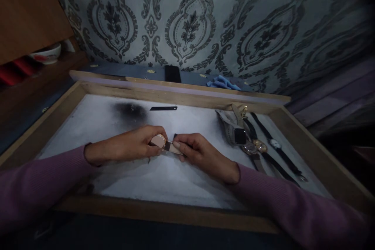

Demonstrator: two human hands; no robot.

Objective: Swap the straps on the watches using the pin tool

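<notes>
My left hand (137, 144) is closed on a round watch case (158, 140) with a gold-coloured rim, pinched between thumb and fingers. My right hand (202, 152) pinches a watch strap (175, 149), light on one face and dark on the other, beside the case. Something thin shows between the case and my right fingertips; what it is, I cannot make out. Both hands are above the white bottom of a wooden tray (164, 205). A dark flat blade (163, 108) lies beyond them.
Several watches lie at the right of the tray, among them a square dark one (240, 136) and a slim black-strapped one (275, 143). Behind the tray's raised edge are a black flat object (172, 74) and a blue cloth (222, 83). A bowl (47, 54) sits on the left shelf.
</notes>
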